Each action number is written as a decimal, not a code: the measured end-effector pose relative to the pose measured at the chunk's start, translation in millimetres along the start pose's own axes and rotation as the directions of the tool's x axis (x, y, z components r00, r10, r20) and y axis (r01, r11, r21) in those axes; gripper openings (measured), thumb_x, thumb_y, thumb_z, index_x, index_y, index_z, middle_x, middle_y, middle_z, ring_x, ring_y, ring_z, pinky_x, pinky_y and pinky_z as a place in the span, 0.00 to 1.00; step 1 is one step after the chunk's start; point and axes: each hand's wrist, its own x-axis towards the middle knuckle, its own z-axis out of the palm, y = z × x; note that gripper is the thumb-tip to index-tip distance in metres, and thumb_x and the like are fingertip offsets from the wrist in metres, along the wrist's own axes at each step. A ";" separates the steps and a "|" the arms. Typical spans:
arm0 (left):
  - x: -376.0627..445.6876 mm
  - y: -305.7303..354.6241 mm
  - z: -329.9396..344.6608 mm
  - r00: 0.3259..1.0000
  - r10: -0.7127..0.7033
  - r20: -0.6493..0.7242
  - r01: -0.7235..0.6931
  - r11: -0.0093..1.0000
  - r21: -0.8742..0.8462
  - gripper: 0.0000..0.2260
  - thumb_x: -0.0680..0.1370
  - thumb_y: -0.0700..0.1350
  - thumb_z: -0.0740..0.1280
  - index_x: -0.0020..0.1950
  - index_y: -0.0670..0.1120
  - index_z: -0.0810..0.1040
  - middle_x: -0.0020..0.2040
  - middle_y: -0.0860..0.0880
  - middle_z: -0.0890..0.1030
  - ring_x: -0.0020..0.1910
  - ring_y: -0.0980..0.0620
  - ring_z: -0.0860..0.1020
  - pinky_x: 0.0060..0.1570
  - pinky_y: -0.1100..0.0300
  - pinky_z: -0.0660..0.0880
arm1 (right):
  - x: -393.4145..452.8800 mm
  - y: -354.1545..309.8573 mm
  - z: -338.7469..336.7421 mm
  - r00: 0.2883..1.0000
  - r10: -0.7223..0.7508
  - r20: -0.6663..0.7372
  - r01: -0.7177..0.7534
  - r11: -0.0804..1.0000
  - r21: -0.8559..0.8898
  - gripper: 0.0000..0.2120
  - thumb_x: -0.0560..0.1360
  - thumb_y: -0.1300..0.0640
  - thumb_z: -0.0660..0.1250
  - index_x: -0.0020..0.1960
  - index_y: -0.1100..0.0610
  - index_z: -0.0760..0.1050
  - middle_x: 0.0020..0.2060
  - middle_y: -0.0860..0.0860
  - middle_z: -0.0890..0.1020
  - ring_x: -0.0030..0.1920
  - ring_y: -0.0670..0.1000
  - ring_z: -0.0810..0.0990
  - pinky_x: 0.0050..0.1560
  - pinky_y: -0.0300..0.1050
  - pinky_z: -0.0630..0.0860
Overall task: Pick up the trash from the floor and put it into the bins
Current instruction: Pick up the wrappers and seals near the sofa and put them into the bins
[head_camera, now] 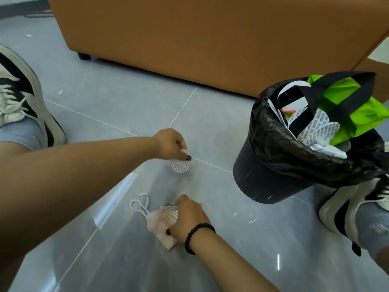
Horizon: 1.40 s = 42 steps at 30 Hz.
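Observation:
My left hand [171,144] pinches a round white printed seal [180,166] just above the grey floor tiles. Nearer to me, my right hand [190,218], with a black bead bracelet at the wrist, is closed on a crumpled pale face mask [160,222] whose white ear loops lie on the floor to its left; a second printed seal is tucked against the mask under my fingers. A black ribbed bin [271,175] lined with a black bag stands at the right, holding a green tote with black handles, papers and more printed seals.
An orange-brown sofa [210,39] fills the back. My shoes rest on the floor at the left [23,98] and at the right [345,213] beside the bin. Small white scraps [60,92] lie on the tiles at the far left.

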 end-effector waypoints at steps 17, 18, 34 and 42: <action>-66.1 201.7 -29.2 0.880 0.327 -0.345 -0.451 0.805 -0.386 0.07 0.75 0.37 0.68 0.51 0.45 0.78 0.38 0.46 0.82 0.28 0.55 0.81 0.32 0.58 0.79 | -114.4 29.4 -78.5 0.907 -0.318 0.275 0.374 0.909 -0.182 0.17 0.79 0.62 0.59 0.66 0.58 0.61 0.59 0.64 0.72 0.58 0.63 0.73 0.50 0.48 0.67; -60.4 200.1 -22.9 0.863 0.355 -0.360 -0.461 0.846 -0.269 0.06 0.74 0.39 0.69 0.50 0.47 0.78 0.37 0.49 0.83 0.29 0.55 0.81 0.35 0.56 0.80 | -127.0 32.8 -99.7 0.903 -0.348 0.252 0.396 0.901 -0.178 0.15 0.78 0.61 0.60 0.64 0.56 0.62 0.57 0.62 0.73 0.55 0.62 0.74 0.50 0.47 0.69; -43.4 194.4 17.6 0.976 -0.204 -0.078 0.101 0.740 -0.665 0.17 0.73 0.49 0.70 0.53 0.38 0.73 0.45 0.40 0.81 0.35 0.47 0.82 0.33 0.56 0.80 | -94.2 92.2 -298.8 0.873 -0.321 -0.366 0.133 0.880 -0.455 0.14 0.77 0.52 0.63 0.34 0.56 0.68 0.32 0.52 0.72 0.40 0.56 0.75 0.39 0.46 0.69; -59.7 202.1 19.6 0.985 -0.132 0.115 0.174 0.697 -0.696 0.15 0.79 0.44 0.60 0.61 0.35 0.69 0.50 0.34 0.82 0.37 0.42 0.85 0.31 0.58 0.80 | -78.0 72.5 -297.6 0.991 -0.036 -0.130 -0.073 0.664 -0.744 0.14 0.80 0.51 0.58 0.41 0.59 0.70 0.43 0.56 0.78 0.46 0.58 0.75 0.42 0.44 0.69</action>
